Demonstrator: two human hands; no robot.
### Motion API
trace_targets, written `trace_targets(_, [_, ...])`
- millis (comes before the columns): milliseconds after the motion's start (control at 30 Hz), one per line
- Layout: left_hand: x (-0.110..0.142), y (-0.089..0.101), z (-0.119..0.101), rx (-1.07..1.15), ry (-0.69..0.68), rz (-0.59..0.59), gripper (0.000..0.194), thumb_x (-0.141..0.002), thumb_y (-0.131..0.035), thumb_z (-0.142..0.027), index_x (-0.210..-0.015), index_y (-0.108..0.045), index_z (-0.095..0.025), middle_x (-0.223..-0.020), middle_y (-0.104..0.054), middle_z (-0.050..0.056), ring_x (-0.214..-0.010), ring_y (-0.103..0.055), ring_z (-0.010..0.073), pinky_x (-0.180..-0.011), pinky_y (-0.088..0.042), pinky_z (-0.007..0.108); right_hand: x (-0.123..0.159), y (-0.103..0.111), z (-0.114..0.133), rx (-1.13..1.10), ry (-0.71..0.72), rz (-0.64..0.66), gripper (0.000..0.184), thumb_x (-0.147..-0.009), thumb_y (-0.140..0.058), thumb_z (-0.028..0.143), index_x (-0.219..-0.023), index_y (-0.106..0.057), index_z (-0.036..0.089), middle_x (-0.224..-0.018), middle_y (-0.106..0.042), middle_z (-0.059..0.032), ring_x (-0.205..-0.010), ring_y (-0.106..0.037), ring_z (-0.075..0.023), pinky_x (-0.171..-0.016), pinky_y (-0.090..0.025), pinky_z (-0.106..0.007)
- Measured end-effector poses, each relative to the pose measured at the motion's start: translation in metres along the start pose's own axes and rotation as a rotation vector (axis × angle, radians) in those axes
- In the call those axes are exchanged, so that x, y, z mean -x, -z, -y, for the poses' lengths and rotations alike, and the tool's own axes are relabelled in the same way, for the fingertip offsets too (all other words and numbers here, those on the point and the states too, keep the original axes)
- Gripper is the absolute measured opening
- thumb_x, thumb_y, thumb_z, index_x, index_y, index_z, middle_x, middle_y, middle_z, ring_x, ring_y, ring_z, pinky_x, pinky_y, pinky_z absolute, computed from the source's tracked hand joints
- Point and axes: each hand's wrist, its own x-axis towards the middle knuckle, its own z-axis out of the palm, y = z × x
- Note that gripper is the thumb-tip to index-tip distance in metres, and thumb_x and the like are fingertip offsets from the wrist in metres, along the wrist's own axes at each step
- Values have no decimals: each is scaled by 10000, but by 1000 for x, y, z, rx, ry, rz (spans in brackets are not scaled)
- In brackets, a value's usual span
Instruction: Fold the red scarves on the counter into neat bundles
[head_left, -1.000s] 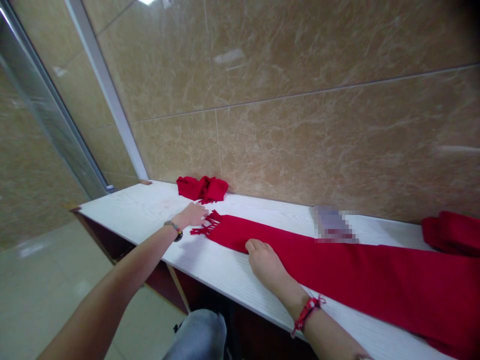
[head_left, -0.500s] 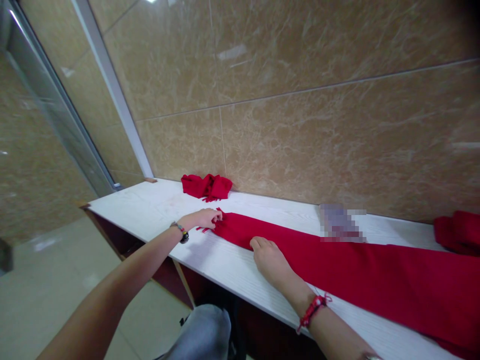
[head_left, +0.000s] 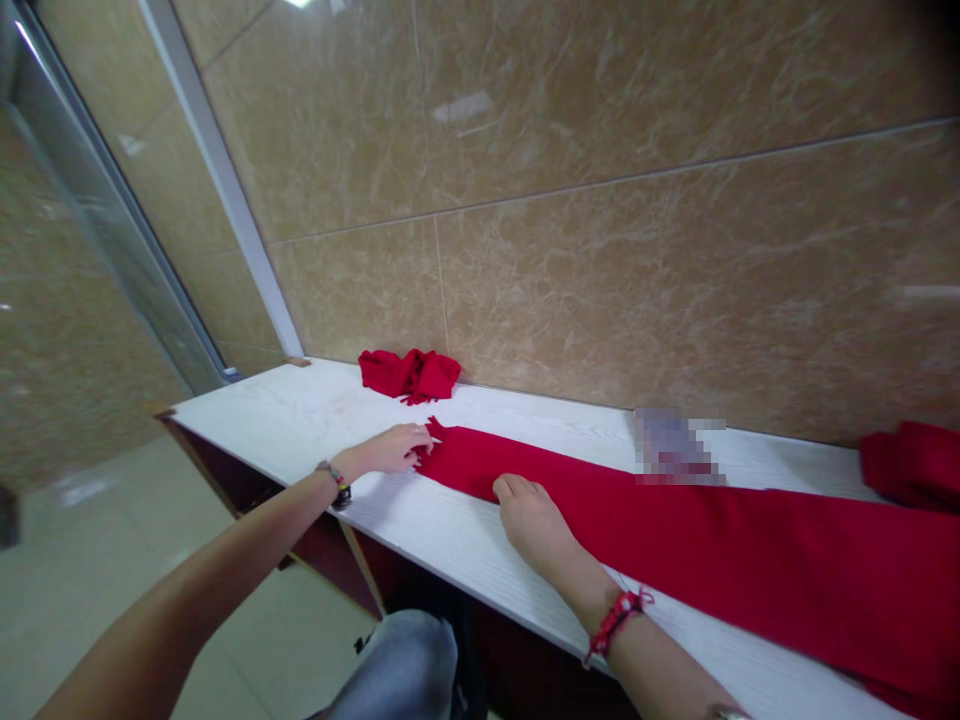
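Note:
A long red scarf (head_left: 675, 530) lies stretched along the white tabletop, its fringed end at the left. Over that fringe is my left hand (head_left: 394, 448), fingers apart and bent, the tips touching the tassels and partly hiding them. My right hand (head_left: 529, 515) is closed at the scarf's near edge, a short way in from the fringe, with fingertips and thumb gripping the cloth. Behind my left hand, against the wall, sits another red scarf (head_left: 410, 376), bunched up with its tassels showing.
More folded red cloth (head_left: 911, 465) lies at the right end of the table (head_left: 300, 410). A blurred-out flat item (head_left: 671, 440) rests behind the scarf. A tan tiled wall (head_left: 600, 280) borders the table's back, and my knee (head_left: 405, 660) is under its front edge.
My left hand reached onto the fringed end, closed around it, then drew back slightly left with its fingers loosened. My right hand has stayed at the scarf's near edge.

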Motion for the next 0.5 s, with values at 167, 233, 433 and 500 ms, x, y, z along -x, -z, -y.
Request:
trace_targets(167, [24, 0, 30, -186, 316, -117, 253, -684, -453, 32, -823, -593, -127, -1010, -593, 132, -1019, -490, 277, -898, -323, 458, 0, 1, 0, -14, -9, 13, 314, -837, -324, 42, -1035, -550, 134, -1066, -585, -107, -999, -512, -209, -862, -360, -314])
trace_targets(233, [22, 4, 33, -193, 339, -157, 335, -688, -399, 62, -897, -588, -118, -1109, -557, 146, -1090, -451, 274, -924, -310, 457, 0, 1, 0, -4, -12, 27, 317, -834, -327, 39, -1036, -551, 135, -1068, -584, -111, -996, -513, -207, -858, -359, -311])
trace_targets(433, [-25, -3, -1, -22, 22, -65, 368, -750, -380, -14, -1017, -565, -185, -1091, -575, 38, -1016, -503, 130, -920, -355, 250, 0, -1, 0, -2, -13, 5, 314, -837, -321, 41, -1030, -552, 131, -1061, -585, -111, -996, -515, -210, -863, -355, -312])
trace_targets(500, [-32, -8, -1, -40, 60, -25, 318, -735, -417, -28, -949, -590, -187, -1007, -602, 39, -950, -533, 144, -878, -378, 260, -1, -2, 0, -6, -10, 6, 316, -834, -321, 37, -1030, -550, 131, -1053, -587, -109, -990, -517, -208, -859, -359, -315])
